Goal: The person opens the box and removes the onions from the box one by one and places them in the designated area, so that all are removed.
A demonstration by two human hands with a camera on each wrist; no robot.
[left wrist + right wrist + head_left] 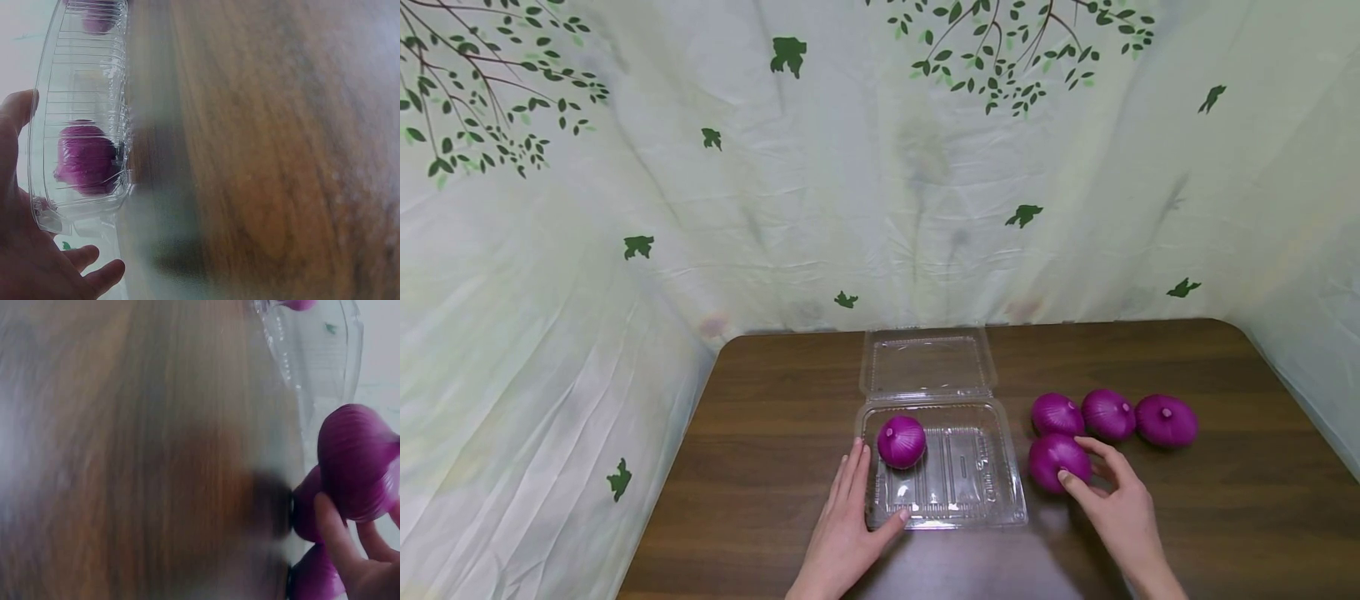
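Note:
A clear plastic clamshell box (958,500) lies with its lid folded back, and one purple onion (902,442) sits in its left part. My left hand (847,525) rests along the box's left side, its fingers straight and the thumb at the front rim. In the left wrist view that onion (86,156) shows through the clear wall. My right hand (1116,500) grips another purple onion (1058,463) between thumb and fingers, just right of the box. The right wrist view shows this held onion (353,459) raised over the table, overlapping other onions behind it.
Three more purple onions, a left one (1056,413), a middle one (1108,414) and a right one (1167,420), stand in a row behind my right hand. The transparent lid (927,362) reaches the back edge of the brown wooden table (790,400). A leaf-patterned curtain (880,183) hangs behind.

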